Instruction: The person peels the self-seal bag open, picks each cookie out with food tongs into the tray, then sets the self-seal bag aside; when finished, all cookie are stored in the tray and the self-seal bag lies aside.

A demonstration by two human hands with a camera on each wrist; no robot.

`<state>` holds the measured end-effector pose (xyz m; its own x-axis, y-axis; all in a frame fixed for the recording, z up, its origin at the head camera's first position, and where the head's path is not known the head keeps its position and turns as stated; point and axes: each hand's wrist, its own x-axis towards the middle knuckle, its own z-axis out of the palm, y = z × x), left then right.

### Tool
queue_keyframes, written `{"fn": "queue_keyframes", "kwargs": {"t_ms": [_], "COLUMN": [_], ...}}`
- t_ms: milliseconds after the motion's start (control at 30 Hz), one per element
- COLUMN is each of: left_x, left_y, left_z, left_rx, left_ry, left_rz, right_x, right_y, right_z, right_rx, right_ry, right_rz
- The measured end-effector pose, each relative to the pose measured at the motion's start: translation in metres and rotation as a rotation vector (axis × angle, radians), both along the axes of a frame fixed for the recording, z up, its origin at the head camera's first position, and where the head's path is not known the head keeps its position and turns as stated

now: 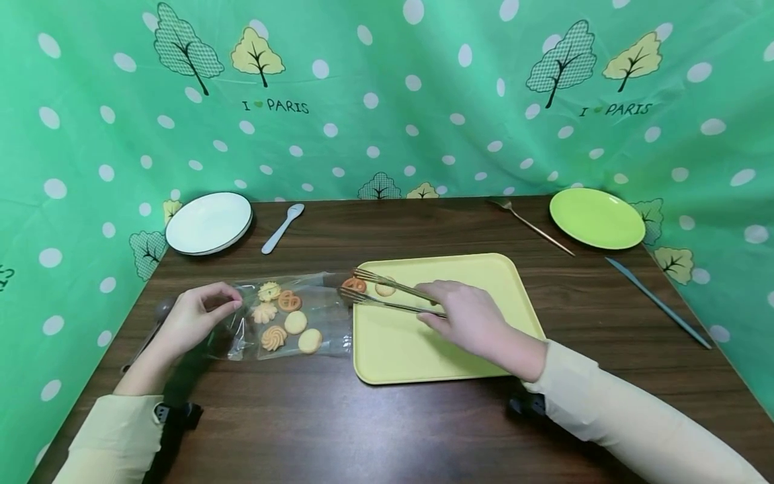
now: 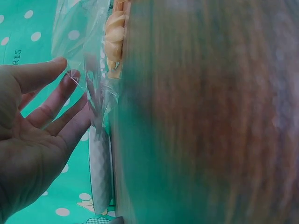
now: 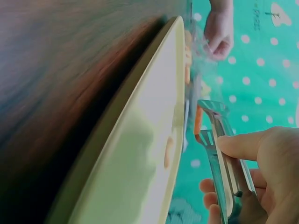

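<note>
My left hand (image 1: 196,319) pinches the edge of a clear plastic bag (image 1: 335,336) between thumb and index finger; the left wrist view shows the film (image 2: 77,28) pulled up there. Several cookies lie in the bag, among them a pretzel-shaped cookie (image 1: 289,301), a swirled one (image 1: 274,338) and a plain round one (image 1: 310,341). My right hand (image 1: 468,316) holds golden metal tongs (image 1: 393,306). Between the tong tips is another pretzel cookie (image 1: 354,286), orange-brown in the right wrist view (image 3: 198,120), above the yellow tray's (image 1: 423,356) left edge. A round cookie (image 1: 385,288) lies on that tray.
At the back left are a white plate (image 1: 208,223) and a pale spoon (image 1: 283,229). A dark spoon (image 1: 162,310) lies beyond my left wrist. To the back right are a fork (image 1: 538,230), a green plate (image 1: 597,218) and a blue knife (image 1: 659,304).
</note>
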<state>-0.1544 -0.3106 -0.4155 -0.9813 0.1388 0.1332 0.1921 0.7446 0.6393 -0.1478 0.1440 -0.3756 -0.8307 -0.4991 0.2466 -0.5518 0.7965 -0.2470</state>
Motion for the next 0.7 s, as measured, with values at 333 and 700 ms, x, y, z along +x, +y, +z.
{"fn": "queue_keyframes", "kwargs": {"t_ms": [333,700], "left_x": [0.001,0.000], "left_y": [0.001,0.001], "left_z": [0.001,0.001], "left_rx": [-0.006,-0.005], "left_ry": [0.013,-0.004], "left_rz": [0.004,0.000], "right_x": [0.007,0.008], "right_y": [0.059,0.086], "right_z": [-0.003,-0.017], "right_rx": [-0.009,0.020], "right_ry": [0.046,0.033], "right_rz": [-0.117,-0.166]}}
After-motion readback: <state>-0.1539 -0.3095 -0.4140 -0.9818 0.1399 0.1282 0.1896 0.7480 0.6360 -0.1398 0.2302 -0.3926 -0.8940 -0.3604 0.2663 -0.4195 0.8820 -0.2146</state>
